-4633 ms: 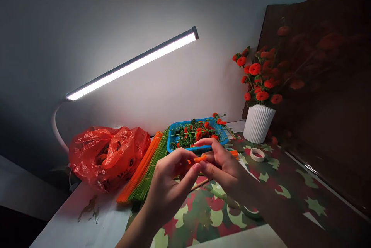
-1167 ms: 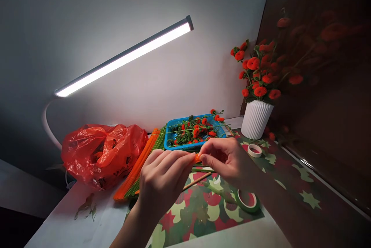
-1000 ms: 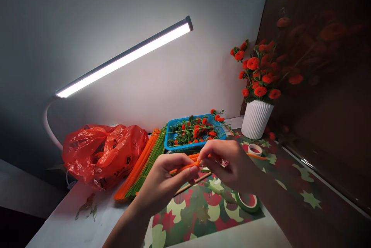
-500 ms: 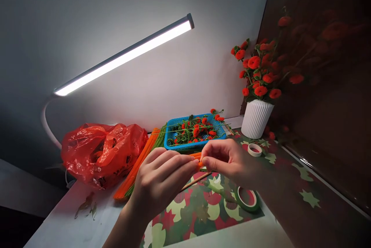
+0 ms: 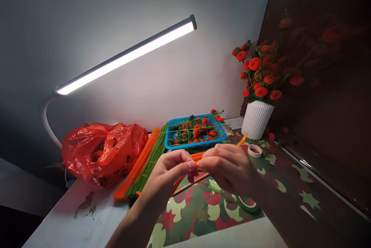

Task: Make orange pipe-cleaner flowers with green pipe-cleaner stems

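My left hand [image 5: 169,172] pinches an orange pipe cleaner [image 5: 242,139] between thumb and forefinger. Close beside it, my right hand [image 5: 227,165] is closed on the same piece, fingertips almost meeting the left ones. One orange end sticks out past the back of my right hand, and more orange hangs below my left fingers. The short section between the fingertips is mostly covered. Just behind the hands lie more orange pipe cleaners [image 5: 197,156], partly hidden. A thin wooden stick [image 5: 191,184] rests on the patterned mat [image 5: 203,213] below.
Beyond the hands stands a blue basket [image 5: 166,134] of small red flowers. Orange and green pipe cleaner bundles [image 5: 142,167] lie beside a red plastic bag [image 5: 101,151]. At right are a white vase [image 5: 257,120], white tape [image 5: 255,150] and green tape [image 5: 249,206]. A lit lamp [image 5: 127,55] hangs above.
My left hand has turned so its thumb and forefinger show. My right hand has rolled over, knuckles up. The orange pipe cleaner's ends now show on both sides.
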The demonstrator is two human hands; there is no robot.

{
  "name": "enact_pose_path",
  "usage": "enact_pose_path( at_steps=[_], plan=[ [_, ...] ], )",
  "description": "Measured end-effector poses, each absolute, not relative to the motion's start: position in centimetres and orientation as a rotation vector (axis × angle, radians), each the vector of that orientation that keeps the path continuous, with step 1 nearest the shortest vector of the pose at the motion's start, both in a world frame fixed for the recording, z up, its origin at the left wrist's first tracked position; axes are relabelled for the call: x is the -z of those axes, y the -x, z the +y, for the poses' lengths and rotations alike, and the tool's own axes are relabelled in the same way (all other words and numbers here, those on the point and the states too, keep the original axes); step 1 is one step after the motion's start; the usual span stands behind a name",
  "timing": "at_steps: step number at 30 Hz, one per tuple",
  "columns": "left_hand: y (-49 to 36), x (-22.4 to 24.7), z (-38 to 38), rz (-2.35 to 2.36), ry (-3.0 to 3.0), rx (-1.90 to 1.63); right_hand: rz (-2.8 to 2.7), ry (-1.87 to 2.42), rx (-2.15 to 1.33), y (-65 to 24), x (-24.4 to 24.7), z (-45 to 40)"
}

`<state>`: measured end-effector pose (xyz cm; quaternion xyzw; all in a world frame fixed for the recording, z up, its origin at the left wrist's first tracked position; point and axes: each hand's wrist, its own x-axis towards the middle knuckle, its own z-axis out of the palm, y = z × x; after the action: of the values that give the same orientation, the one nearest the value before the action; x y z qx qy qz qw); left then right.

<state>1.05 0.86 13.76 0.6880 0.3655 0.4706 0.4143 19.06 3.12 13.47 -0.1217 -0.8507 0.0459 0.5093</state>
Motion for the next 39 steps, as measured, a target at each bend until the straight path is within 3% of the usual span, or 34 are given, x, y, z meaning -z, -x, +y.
enact_pose_path(
  at_steps=[2,7,12,18,24,26,32,35,39],
  plan=[
    [-1.0,-13.8,1.0,0.956,-1.776,-1.204,-2.075,0.291,-0.093,-19.2,-13.5,3.2],
    [-0.8,-13.9,0.4,0.973,-2.656,-1.586,-2.037,0.500,-0.742,-20.3,-14.3,3.6],
    [-0.3,-13.9,0.4,0.916,-3.010,-1.557,-2.102,0.568,-0.933,-20.9,-15.0,3.7],
    [-1.1,-14.4,-0.1,1.030,-2.588,-1.518,-2.245,0.619,-0.555,-21.1,-15.4,2.9],
    [-0.9,-14.0,0.5,0.982,-1.448,-1.057,-2.240,0.497,0.140,-20.0,-14.5,2.5],
    [-0.7,-13.6,0.9,0.958,-1.320,-1.006,-2.198,0.486,0.154,-19.6,-14.2,2.8],
    [-0.8,-13.9,0.5,1.171,-2.467,-1.648,-2.140,0.634,-0.461,-20.4,-14.9,2.9],
    [-0.4,-14.1,0.3,1.062,-2.907,-1.654,-2.177,0.730,-0.630,-20.9,-15.6,2.5],
    [-0.1,-13.9,0.4,0.997,-3.057,-1.613,-2.198,0.790,-0.758,-21.0,-15.9,2.2]
  ],
)
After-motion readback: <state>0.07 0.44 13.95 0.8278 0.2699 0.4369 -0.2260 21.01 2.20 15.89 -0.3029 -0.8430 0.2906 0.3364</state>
